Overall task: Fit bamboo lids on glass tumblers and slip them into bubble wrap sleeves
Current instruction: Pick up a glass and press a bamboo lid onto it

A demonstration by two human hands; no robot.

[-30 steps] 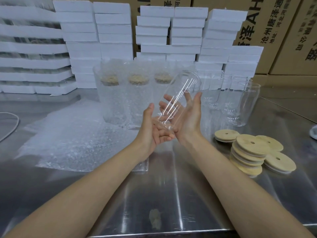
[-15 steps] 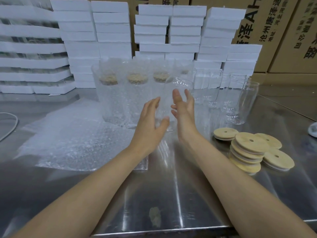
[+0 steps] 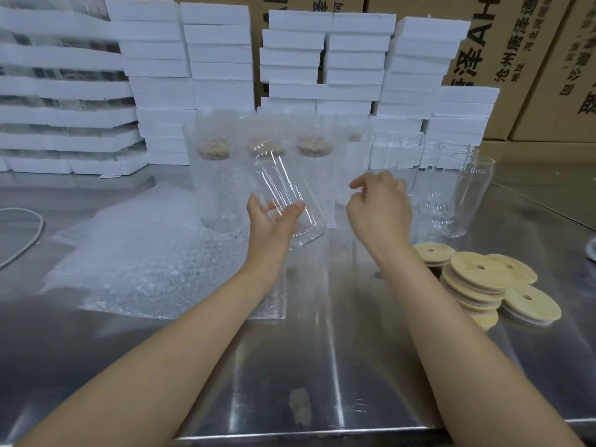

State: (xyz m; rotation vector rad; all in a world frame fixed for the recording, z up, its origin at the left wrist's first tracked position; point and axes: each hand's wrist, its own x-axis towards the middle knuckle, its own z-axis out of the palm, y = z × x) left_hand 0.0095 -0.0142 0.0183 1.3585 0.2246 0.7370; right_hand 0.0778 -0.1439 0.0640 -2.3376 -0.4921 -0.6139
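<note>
the left hand [image 3: 274, 222] grips a bare glass [image 3: 283, 191], tipped, up off the counter [image 3: 322, 366], well left of the pile of lids [image 3: 477, 282]. the right hand [image 3: 379, 204] holds nothing, fingers loosely bent, near the pile. some wrapped glasses [image 3: 211, 175] with lids on stand done, behind and left of the pile. more empty glasses [image 3: 451, 191] wait just behind it. flat sleeves [image 3: 145, 253] lie far left of it. i think much is left to do.

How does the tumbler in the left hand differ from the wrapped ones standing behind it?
The held tumbler is bare; the wrapped tumblers sit inside bubble wrap sleeves. The held tumbler has no lid; the wrapped tumblers carry bamboo lids. The held tumbler is tilted in the left hand; the wrapped tumblers stand upright on the table. Both are clear glass.
</note>
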